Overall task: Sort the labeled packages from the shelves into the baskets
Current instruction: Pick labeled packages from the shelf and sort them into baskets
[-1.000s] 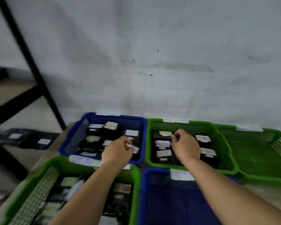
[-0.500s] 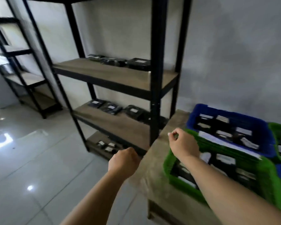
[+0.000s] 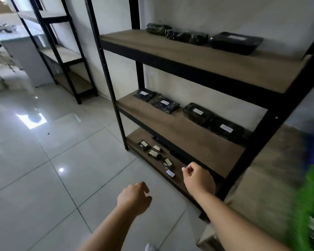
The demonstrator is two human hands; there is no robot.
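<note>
Both hands swung from baskets toward shelves [image 3: 188, 138], left hand [image 3: 133, 198] loosely curled, right hand [image 3: 198, 180] curled, empty

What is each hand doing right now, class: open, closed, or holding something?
Left hand: fingers loosely curled, holds nothing, so open.
Right hand: fingers curled, no package visible in it.
</note>
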